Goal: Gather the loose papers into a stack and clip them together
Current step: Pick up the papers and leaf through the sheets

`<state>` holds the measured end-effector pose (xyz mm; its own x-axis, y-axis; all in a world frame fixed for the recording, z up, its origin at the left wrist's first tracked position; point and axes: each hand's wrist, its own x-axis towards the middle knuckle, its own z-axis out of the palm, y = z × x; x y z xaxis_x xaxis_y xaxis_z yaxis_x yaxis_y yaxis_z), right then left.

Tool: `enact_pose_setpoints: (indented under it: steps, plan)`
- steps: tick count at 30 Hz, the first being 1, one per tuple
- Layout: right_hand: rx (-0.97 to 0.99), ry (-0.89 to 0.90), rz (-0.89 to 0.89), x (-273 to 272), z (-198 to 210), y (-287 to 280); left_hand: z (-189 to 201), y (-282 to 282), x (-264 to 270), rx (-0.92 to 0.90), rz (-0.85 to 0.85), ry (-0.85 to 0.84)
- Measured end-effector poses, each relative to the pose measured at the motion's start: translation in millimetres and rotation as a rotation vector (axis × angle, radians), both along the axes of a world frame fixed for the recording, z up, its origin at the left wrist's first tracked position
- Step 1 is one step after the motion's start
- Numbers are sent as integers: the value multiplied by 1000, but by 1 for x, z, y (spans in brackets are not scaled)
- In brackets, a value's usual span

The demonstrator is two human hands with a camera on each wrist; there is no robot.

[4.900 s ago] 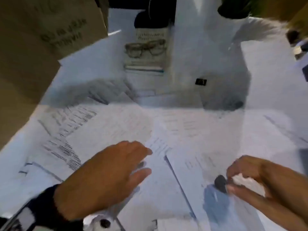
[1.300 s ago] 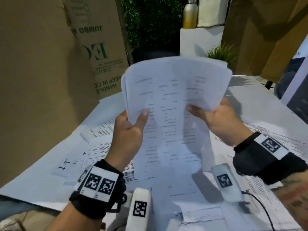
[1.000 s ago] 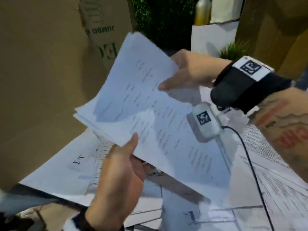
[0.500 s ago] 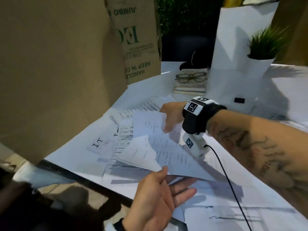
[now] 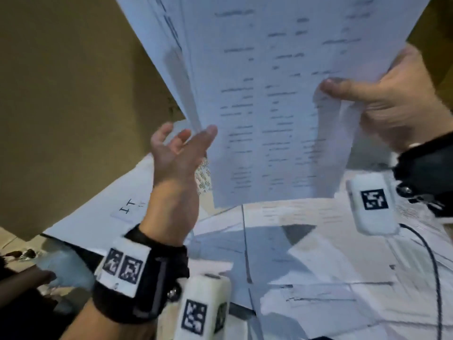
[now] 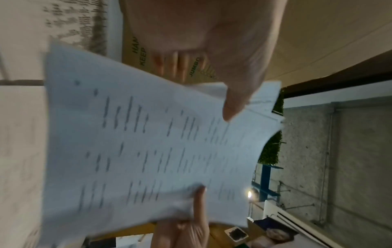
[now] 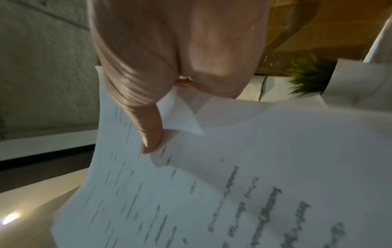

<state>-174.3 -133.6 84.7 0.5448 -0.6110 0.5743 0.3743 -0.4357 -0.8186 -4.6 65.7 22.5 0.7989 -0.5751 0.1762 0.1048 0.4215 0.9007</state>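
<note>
A stack of printed papers (image 5: 269, 94) is held upright, high and close to the head camera. My right hand (image 5: 372, 99) grips its right edge, thumb (image 7: 151, 137) on the front and the fingers hidden behind. My left hand (image 5: 181, 143) is beside the stack's lower left edge with its fingers spread; only its thumb (image 6: 233, 107) touches the sheets. More loose papers (image 5: 318, 256) lie spread on the white table (image 5: 98, 212) below. No clip is in view.
A large brown cardboard box (image 5: 73, 94) stands close on the left, over the table's left edge. A small green plant (image 7: 307, 78) stands behind the papers. A cable (image 5: 431, 278) hangs from my right wrist over the table's sheets.
Half a second ago my right hand was down at the sheets on the table. Now it has lifted the stack up in front of me, and my left hand has risen to the stack's left edge.
</note>
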Motion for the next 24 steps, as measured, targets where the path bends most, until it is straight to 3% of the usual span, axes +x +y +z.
enact_pose_setpoints:
  steps: [2,3,9,16,19,24]
  plan:
    - [23,-92,-71,-18,-8,-2,12,-16,-5,26,-251,-152]
    - [41,-130,-96,-26,-13,-3,16,-24,-10,50,-289,-235]
    - [140,-271,-99,-65,-41,4,18,-49,-36,28,-178,-429]
    - [244,-51,-79,-68,-85,9,-15,-42,-41,189,-252,-420]
    - [196,-19,-99,-61,-82,9,-11,-42,-40,224,-186,-445]
    - [101,-69,-89,-58,-62,16,2,-41,-34,131,-100,-513]
